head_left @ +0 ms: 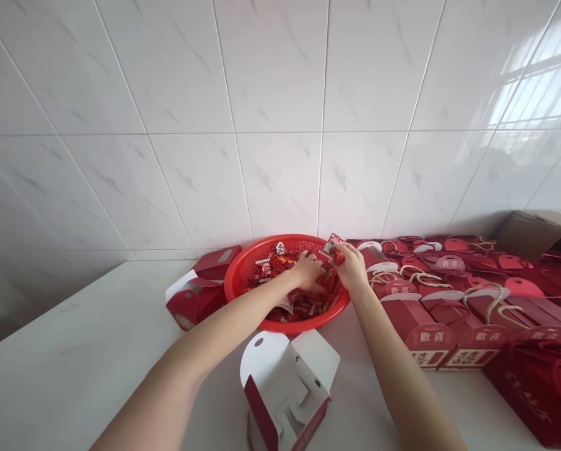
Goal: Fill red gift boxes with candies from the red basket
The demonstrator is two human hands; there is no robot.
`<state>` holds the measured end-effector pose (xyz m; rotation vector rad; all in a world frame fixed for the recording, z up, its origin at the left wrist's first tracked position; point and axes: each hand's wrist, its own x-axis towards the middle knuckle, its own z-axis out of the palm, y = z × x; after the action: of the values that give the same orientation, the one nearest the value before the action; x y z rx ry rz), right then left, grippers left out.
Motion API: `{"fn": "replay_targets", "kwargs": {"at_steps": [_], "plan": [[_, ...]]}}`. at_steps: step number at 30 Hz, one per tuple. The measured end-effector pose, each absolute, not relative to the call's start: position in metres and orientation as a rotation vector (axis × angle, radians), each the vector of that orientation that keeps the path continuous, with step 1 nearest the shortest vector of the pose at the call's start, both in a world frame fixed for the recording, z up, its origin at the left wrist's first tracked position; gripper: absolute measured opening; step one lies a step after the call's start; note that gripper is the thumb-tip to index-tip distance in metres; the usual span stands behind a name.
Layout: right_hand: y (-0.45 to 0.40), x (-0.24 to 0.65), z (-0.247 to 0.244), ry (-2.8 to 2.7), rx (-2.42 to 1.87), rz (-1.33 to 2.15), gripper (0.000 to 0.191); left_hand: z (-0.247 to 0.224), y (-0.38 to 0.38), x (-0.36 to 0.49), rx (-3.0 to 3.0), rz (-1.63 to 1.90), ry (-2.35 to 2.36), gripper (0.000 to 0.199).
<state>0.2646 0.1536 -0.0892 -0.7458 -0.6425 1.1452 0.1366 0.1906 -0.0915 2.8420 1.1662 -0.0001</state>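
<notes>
Red plastic basket (233, 285) of candies (303, 309), two hands, one open box (273, 369)

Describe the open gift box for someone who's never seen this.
On the white counter, find the red plastic basket. The open gift box sits directly in front. Its flaps gape around a white interior; the neighbouring boxes show mostly red.

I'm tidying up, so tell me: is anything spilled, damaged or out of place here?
No spill or damage shows; the wrapped sweets in view are in the red basket or the right hand. Slightly odd: the red gift box left of the basket, white flap sticking out, apart from the rows of boxes at right.
</notes>
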Motion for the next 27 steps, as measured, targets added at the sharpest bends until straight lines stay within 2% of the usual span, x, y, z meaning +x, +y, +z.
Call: {"fn": "replay_targets", "kwargs": {"at_steps": [4,12,17,19,23,27], "plan": [[0.149,0.262,-0.085,-0.615,-0.731,1.157,0.039,-0.077,0.199,0.119,2.737,0.079,1.283,0.018],[0.145,0.26,-0.08,-0.608,-0.75,1.184,0.034,-0.068,0.215,0.073,2.419,0.231,1.492,0.031],[0.143,0.259,-0.079,-0.653,-0.768,1.21,0.035,-0.063,0.214,0.068,2.294,0.18,1.403,0.017],[0.142,0.26,-0.078,-0.675,-0.772,1.22,0.035,-0.06,0.214,0.066,2.267,0.214,1.37,0.02],[0.142,0.261,-0.078,-0.699,-0.775,1.232,0.035,-0.051,0.207,0.058,2.236,0.422,1.247,0.025],[0.141,0.26,-0.076,-0.72,-0.796,1.26,0.034,-0.045,0.184,0.043,2.208,0.726,1.109,0.02]]}}
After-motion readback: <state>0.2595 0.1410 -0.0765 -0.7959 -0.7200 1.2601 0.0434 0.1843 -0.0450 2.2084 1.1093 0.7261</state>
